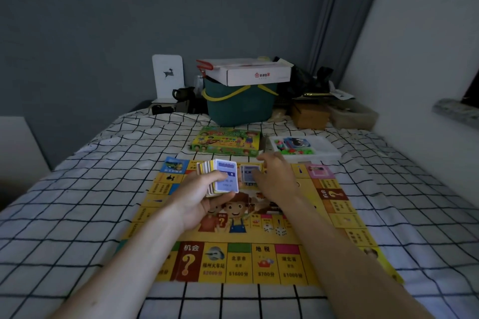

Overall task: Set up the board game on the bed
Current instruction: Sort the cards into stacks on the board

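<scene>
Game board (259, 238), flat on the bed (77, 204): squares read 机会, 地税, $2000, $1600, $700, $1000. Left hand (204, 198): fingers curled around a fanned card deck (220, 177), thumb across its front. Right hand (276, 175): fingers relaxed, touching 1 card (247, 172) lying on the board.

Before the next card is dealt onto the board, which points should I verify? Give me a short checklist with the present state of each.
1. Game board lies flat and unfolded on the bed: ok.
2. Left hand grips the card stack firmly: ok.
3. Single card under the right hand lies on the board: ok.
4. Right hand has released that card: cannot tell.
5. Card faces the correct way: cannot tell, print blurred.
6. White tray of pieces stays off the board: ok.
</scene>
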